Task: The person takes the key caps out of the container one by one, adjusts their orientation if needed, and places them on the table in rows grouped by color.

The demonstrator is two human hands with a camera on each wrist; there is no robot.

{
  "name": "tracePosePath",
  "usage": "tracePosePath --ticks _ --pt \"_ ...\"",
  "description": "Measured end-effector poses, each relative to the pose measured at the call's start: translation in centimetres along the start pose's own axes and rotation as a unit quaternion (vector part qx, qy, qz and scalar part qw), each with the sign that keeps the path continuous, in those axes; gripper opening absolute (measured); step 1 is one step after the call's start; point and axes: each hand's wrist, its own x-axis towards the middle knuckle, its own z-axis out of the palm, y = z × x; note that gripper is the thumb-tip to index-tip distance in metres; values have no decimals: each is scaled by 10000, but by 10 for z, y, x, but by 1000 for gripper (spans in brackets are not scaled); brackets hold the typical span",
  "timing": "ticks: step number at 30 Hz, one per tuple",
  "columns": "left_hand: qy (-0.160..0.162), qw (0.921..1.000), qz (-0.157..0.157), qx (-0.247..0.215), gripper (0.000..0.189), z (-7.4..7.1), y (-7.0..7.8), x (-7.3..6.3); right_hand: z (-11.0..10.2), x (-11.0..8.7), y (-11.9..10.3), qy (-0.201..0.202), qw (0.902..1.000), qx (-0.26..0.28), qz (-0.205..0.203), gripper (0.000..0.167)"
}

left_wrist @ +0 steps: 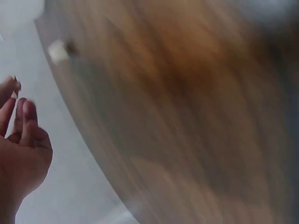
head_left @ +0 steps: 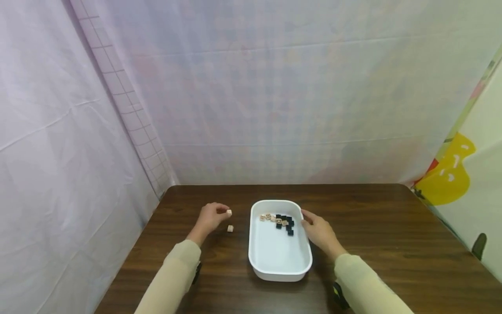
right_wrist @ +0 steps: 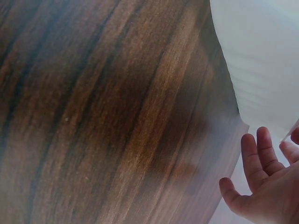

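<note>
The left hand [head_left: 209, 216] pinches a small cream cube [head_left: 229, 212] in its fingers; right of them lies a white, rounded-rectangular tray [head_left: 280, 277], long axis running away from the person. The right hand [head_left: 322, 233], nearer the tray, grips its right rim, small black cubes [head_left: 290, 233] inside, left of those fingers. No brand or writing is readable.

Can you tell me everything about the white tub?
The white tub is longer than wide, with rounded corners, smooth walls and an open top. It looks like plastic, but I can't be sure. It sits upright on the brown table, a short end toward the person. Small light cubes and black cubes lie in its far half. The right hand holds its right side.
</note>
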Motion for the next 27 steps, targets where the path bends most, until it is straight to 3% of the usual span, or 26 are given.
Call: tracePosePath --ticks 6,11,20,27 --pt "-435 9978 -271 416 13 -7 -23 -6 -2 0 1 10 10000 -46 -2 49" --pt "-762 9935 36 840 12 -3 -28 -10 -3 1 3 -22 9999 -97 18 50" --pt "-829 9879 426 1241 14 5 -30 -11 -3 0 2 -14 10000 -57 41 49" --pt "-853 9882 406 1206 11 10 -32 -11 -3 1 4 48 9999 -149 -34 49"
